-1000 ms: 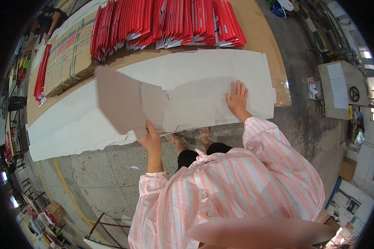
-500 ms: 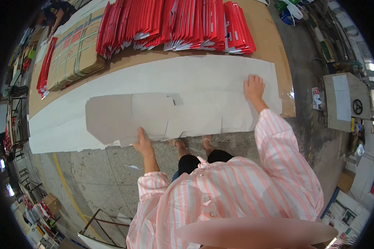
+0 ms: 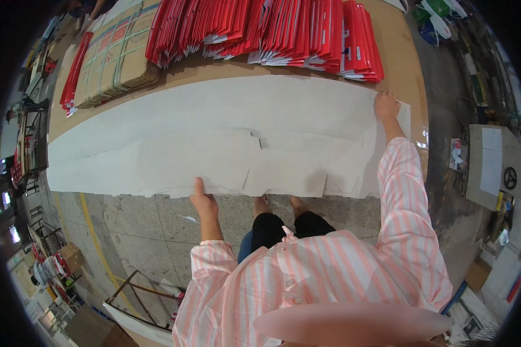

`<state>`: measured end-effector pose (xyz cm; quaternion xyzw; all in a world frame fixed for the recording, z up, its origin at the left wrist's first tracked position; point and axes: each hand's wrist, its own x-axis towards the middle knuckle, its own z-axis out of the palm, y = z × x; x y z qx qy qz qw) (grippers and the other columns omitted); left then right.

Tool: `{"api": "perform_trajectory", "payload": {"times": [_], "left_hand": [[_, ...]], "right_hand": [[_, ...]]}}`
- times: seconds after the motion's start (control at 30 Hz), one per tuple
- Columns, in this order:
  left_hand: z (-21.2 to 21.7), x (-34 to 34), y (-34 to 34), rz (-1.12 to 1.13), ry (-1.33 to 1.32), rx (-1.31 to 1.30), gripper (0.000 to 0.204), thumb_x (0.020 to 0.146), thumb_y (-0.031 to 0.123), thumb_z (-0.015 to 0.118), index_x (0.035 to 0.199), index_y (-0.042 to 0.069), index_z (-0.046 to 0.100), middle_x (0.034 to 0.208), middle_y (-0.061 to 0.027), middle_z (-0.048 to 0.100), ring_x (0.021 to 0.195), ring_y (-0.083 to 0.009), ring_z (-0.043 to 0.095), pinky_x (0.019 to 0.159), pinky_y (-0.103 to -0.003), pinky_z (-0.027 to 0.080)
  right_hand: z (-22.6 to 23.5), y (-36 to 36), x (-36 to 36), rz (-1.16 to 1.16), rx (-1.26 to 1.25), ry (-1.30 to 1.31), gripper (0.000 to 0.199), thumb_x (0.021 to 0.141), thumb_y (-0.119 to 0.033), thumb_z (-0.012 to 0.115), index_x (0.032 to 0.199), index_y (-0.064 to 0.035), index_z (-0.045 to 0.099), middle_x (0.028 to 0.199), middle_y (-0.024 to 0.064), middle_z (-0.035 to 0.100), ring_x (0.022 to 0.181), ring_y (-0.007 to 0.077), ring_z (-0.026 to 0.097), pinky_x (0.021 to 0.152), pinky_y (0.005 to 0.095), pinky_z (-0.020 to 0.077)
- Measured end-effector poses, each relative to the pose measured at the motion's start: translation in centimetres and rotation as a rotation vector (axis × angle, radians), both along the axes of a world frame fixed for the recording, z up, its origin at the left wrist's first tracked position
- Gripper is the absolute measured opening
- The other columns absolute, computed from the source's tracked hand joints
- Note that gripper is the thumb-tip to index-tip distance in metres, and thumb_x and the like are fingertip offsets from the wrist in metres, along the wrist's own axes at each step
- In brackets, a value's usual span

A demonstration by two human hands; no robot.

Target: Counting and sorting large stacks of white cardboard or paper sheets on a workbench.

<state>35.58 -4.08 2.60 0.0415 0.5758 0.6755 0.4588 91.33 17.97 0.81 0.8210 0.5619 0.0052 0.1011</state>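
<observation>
Large white paper sheets lie across the table in front of me, with smaller white pieces overlapping along the near side. A small dark notch shows among these pieces near the middle. My left hand is at the near edge, thumb on top of the paper and fingers mostly hidden beneath it, closed on the edge. Farther off, on the right, my right hand has its fingers curled at the far right edge of the sheet, closed on it.
Rows of red flat packets stand along the far side of the brown-covered table. A strapped cardboard bundle lies far left, beside more red packets. A grey machine with a black handwheel stands right. Metal frame lower left.
My right hand has moved right and farther away, to the sheet's far edge. The darker grey patch on the paper at left no longer shows. My left hand stays at the near edge.
</observation>
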Motion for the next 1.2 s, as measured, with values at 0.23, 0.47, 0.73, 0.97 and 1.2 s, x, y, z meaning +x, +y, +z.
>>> {"api": "perform_trajectory", "payload": {"times": [0.23, 0.47, 0.73, 0.97, 1.2], "left_hand": [[-1.1, 1.6, 0.9, -0.066, 0.418, 0.035, 0.03, 0.083, 0.007, 0.058, 0.11, -0.007, 0.051, 0.107, -0.0106, 0.056, 0.094, -0.0167, 0.053, 0.083, -0.029, 0.043], [-2.2, -2.5, -1.2, -0.045, -0.126, 0.007, 0.039, 0.083, 0.015, 0.059, 0.118, 0.002, 0.047, 0.113, -0.0082, 0.055, 0.1, -0.021, 0.055, 0.086, -0.032, 0.044], [-0.1, -13.8, 2.9, -0.018, -0.265, 0.239, 0.038, 0.088, 0.029, 0.049, 0.115, 0.002, 0.048, 0.113, -0.0081, 0.055, 0.104, -0.0231, 0.052, 0.091, -0.039, 0.04], [-0.6, -20.8, 8.0, -0.246, -0.092, -0.055, 0.026, 0.086, 0.019, 0.053, 0.103, -0.001, 0.055, 0.099, -0.01, 0.06, 0.091, -0.0222, 0.058, 0.081, -0.035, 0.047], [-0.8, -21.8, 8.8, -0.222, -0.333, -0.101, 0.023, 0.085, 0.018, 0.054, 0.099, -0.001, 0.057, 0.098, -0.0105, 0.061, 0.088, -0.0218, 0.059, 0.079, -0.035, 0.048]], "right_hand": [[0.6, -5.3, -1.5, 0.109, 0.37, 0.096, 0.045, 0.084, -0.031, 0.047, 0.122, -0.0077, 0.045, 0.129, 0.0136, 0.041, 0.119, 0.0321, 0.035, 0.096, 0.0476, 0.0294], [0.1, -16.7, -13.1, 0.169, 0.253, 0.258, 0.055, 0.083, -0.037, 0.05, 0.128, -0.0067, 0.04, 0.133, 0.0192, 0.035, 0.124, 0.0357, 0.029, 0.101, 0.0486, 0.0223], [-2.1, -18.7, -11.6, 0.278, 0.309, 0.142, 0.057, 0.086, -0.038, 0.047, 0.131, -0.0057, 0.035, 0.136, 0.0199, 0.031, 0.126, 0.0363, 0.026, 0.102, 0.0478, 0.0197], [-2.4, -18.5, -11.6, 0.22, 0.273, 0.132, 0.054, 0.088, -0.039, 0.043, 0.132, -0.0094, 0.034, 0.139, 0.0159, 0.028, 0.127, 0.0349, 0.024, 0.103, 0.0471, 0.0185], [-2.1, -18.2, -11.3, 0.209, 0.228, 0.152, 0.054, 0.088, -0.04, 0.044, 0.132, -0.0096, 0.035, 0.138, 0.0158, 0.028, 0.127, 0.0338, 0.024, 0.103, 0.0467, 0.0194]]}}
